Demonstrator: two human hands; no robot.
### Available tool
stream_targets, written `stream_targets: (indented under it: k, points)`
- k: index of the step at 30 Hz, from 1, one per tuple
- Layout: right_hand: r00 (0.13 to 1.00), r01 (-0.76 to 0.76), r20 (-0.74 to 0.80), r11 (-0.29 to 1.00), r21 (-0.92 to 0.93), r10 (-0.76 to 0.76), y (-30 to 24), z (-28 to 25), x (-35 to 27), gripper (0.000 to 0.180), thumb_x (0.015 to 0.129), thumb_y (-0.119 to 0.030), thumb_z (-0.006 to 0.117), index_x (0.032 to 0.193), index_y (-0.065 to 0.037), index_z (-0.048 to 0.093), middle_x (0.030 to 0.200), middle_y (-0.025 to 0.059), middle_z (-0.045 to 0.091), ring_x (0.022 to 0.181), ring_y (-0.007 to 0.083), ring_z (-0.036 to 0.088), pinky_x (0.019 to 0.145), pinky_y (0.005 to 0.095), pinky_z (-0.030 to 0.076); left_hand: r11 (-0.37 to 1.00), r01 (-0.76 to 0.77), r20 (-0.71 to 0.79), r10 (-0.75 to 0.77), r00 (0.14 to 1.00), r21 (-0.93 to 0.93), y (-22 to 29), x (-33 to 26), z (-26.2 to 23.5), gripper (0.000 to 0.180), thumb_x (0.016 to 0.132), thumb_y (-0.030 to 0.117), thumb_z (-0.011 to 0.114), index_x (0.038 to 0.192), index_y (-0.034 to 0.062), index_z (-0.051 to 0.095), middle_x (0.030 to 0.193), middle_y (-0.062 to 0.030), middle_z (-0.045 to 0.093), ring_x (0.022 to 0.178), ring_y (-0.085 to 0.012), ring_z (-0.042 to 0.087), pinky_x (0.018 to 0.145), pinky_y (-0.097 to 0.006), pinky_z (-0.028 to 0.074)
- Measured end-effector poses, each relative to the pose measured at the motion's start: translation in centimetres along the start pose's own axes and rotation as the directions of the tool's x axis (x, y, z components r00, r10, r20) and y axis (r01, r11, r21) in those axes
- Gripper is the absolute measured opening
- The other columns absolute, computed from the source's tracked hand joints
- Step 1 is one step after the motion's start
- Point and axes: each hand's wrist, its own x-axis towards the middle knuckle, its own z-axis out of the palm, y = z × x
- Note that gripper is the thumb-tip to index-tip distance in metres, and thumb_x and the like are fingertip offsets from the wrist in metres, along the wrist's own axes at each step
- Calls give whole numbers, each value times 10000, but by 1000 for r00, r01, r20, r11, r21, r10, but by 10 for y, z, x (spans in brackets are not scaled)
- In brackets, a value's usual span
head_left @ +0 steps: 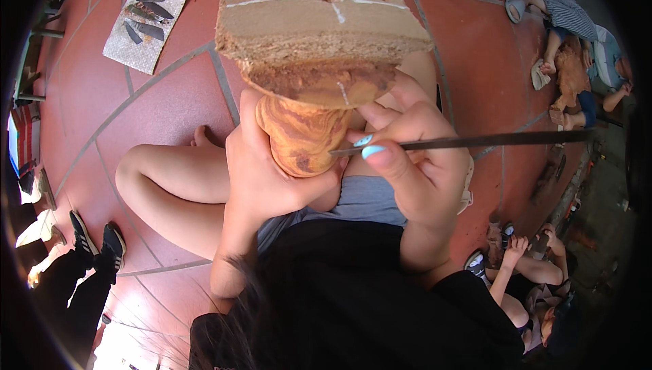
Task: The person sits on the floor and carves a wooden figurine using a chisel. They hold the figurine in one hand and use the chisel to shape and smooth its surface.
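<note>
Pinching with thumb and forefinger, my right hand (424,156) is closed on a thin dark tool (502,139), whose long end reaches out to the right. Pale blue polish shows on the two nails nearest the shaft. The tool's tip meets the side of a carved wooden piece (299,129) just above my lap; how hard it presses, I can't tell. My left hand (261,173) curls round that same wood, palm against it, gripping its rounded, swirl-grained body. Over the wood's wide upper end sits a pale, rough-edged block (272,27), its flat face marked with crossing white lines (338,14) and a couple of holes.

Below, I have grey shorts (370,200), a black top (353,288) and one bare leg (173,183) bent out to the left on the reddish tiled floor (156,112). Ahead to the left, several dark flat blades (156,10) lie on a whitish sheet (119,47). Farther left, someone stands in black trousers (58,295) and dark shoes (114,244). Off to my right, other people are near the picture's rim, among them a striped garment (569,15) beside a lump of brown wood (572,74).
</note>
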Motion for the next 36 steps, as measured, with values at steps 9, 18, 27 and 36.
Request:
stream_targets:
  k: [9, 18, 27, 36]
  points:
    - [999, -14, -36, 1000, 28, 15, -4, 2, 1, 90, 871, -13, 629, 840, 57, 581, 1207, 264, 505, 1104, 297, 552, 969, 423, 444, 991, -89, 20, 87, 996, 101, 5, 3, -1, 703, 522, 229, 837, 1057, 21, 430, 890, -145, 664, 828, -305, 682, 719, -352, 525]
    - [994, -18, -107, 996, 91, 27, -3, 5, 2, 97, 874, 3, 617, 814, 61, 567, 1171, 249, 534, 1050, 251, 576, 932, 372, 467, 989, -90, 50, 85, 995, 113, 2, 5, -1, 711, 526, 236, 841, 1070, 26, 435, 897, -155, 664, 839, -324, 678, 719, -364, 527]
    - [990, -62, -118, 994, 89, 72, -7, 1, -1, 81, 856, 16, 632, 832, 67, 575, 1207, 265, 512, 1051, 298, 579, 964, 404, 446, 995, -48, 77, 42, 996, 84, 2, 6, -2, 715, 520, 234, 848, 1064, 24, 433, 900, -156, 662, 848, -327, 676, 722, -368, 524]
    - [990, -70, -114, 992, 108, 82, -10, 3, 3, 113, 872, 2, 619, 814, 67, 546, 1258, 284, 486, 1146, 336, 550, 977, 426, 452, 999, -13, 109, 9, 994, 38, -1, 7, -5, 834, 525, 209, 838, 1202, 8, 395, 974, -153, 663, 898, -277, 675, 785, -348, 525]
